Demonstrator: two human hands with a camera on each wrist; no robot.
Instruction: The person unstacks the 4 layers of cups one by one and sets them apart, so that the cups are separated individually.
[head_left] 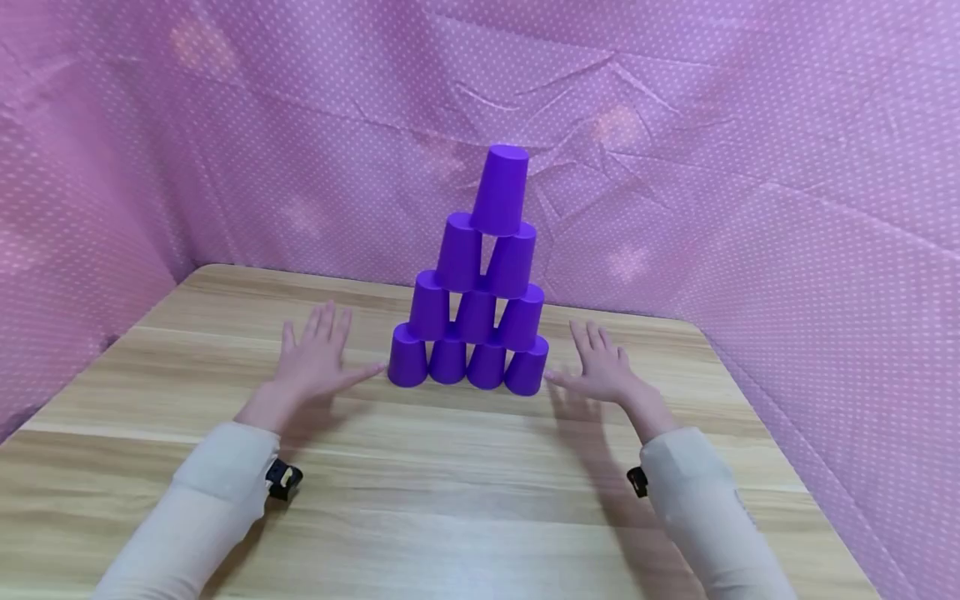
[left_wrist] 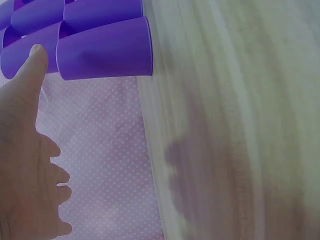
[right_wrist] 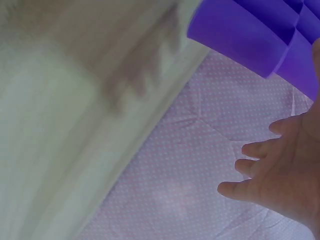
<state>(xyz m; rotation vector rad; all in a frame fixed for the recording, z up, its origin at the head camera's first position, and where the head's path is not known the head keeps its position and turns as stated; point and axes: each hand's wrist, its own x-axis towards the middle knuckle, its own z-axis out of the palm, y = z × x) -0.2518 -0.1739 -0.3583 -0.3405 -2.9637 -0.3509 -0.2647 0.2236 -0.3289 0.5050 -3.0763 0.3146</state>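
Note:
Purple cups stand upside down in a pyramid of several rows, with a single top cup (head_left: pixel 501 192) at the peak. To its left, my left hand (head_left: pixel 311 362) is held with fingers spread and thumb pointing at the bottom-left cup (head_left: pixel 407 358). My right hand (head_left: pixel 603 371) mirrors it on the other side, its thumb by the bottom-right cup (head_left: pixel 527 368). Whether either thumb touches a cup, I cannot tell. Both palms hold nothing. In the left wrist view the left thumb (left_wrist: pixel 31 67) overlaps a cup; the right wrist view shows spread right fingers (right_wrist: pixel 235 189) below the cups.
The pyramid stands on a wooden table (head_left: pixel 465 500), towards its far edge. A pink cloth (head_left: pixel 300 150) with white dots hangs behind and at both sides. Black wrist mounts show by the left sleeve (head_left: pixel 225 475) and right sleeve (head_left: pixel 693 475).

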